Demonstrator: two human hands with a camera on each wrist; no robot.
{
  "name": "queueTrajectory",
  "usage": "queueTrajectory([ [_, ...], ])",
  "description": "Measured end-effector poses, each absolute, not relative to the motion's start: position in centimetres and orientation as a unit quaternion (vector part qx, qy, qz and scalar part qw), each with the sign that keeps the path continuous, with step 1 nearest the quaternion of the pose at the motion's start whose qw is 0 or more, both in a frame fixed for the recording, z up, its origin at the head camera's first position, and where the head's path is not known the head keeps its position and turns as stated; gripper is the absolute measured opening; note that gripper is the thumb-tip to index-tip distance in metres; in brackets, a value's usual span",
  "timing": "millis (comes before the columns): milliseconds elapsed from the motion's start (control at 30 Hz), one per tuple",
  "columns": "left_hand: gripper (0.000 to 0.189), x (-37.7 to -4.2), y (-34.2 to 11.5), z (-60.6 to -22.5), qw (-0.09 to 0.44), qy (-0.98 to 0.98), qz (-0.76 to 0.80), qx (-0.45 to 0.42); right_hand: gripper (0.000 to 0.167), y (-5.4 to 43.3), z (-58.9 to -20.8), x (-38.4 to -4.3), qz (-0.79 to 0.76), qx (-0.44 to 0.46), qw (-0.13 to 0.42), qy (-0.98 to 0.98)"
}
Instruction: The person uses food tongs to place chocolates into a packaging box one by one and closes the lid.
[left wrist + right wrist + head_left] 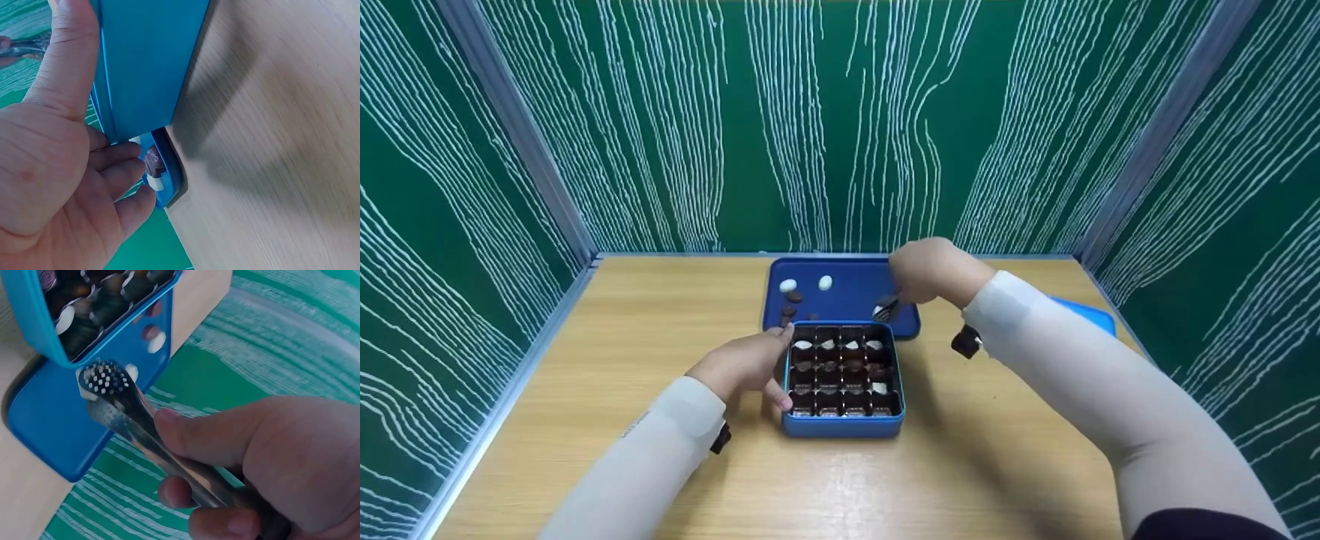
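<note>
A blue square tin (844, 428) with a dark compartment insert (840, 379) stands on the table. White pieces fill one row near its back; brown pieces sit in the row in front, and one white square piece (880, 388) lies nearer the right front. My left hand (745, 363) grips the tin's left side, thumb toward the front corner and fingers curled at the back. Over the tray behind the tin, my right hand (936, 270) holds metal tongs (169, 458) with studded tips. A white piece (84, 389) shows between those tips.
The dark blue tray (855, 274) behind the tin carries white egg-shaped pieces (826, 283) and several brown ones (788, 310). A bright blue flat object (1091, 315) lies at the right, partly behind my right forearm. Green patterned walls (840, 150) enclose the wooden table (660, 300).
</note>
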State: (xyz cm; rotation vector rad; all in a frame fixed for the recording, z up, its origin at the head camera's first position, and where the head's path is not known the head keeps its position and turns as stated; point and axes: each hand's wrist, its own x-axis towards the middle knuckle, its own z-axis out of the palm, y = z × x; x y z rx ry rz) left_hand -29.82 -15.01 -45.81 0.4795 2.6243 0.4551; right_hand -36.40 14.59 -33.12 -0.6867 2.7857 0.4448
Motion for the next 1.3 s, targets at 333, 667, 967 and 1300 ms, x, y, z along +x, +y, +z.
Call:
queueTrajectory([
  [333,0.146,-30.0,-14.6,-45.6,0.222,0.942,0.169,0.187,0.051,13.2,-31.6,-32.9,0.158,-0.310,0.100,0.932],
  [667,0.149,-29.8,-14.2,-45.4,0.226,0.943,0.173,0.174,0.051,11.4,-32.7,-31.3,0.187,-0.344,0.145,0.909],
  [967,0.150,-30.0,-14.1,-45.5,0.226,0.944,0.160,0.180,0.055,10.2,-34.9,-30.7,0.191,-0.362,0.143,0.901],
  [1300,0.155,-30.0,-14.3,-45.5,0.231,0.940,0.179,0.174,0.026,7.1,-36.7,-30.3,0.247,-0.342,0.174,0.890],
])
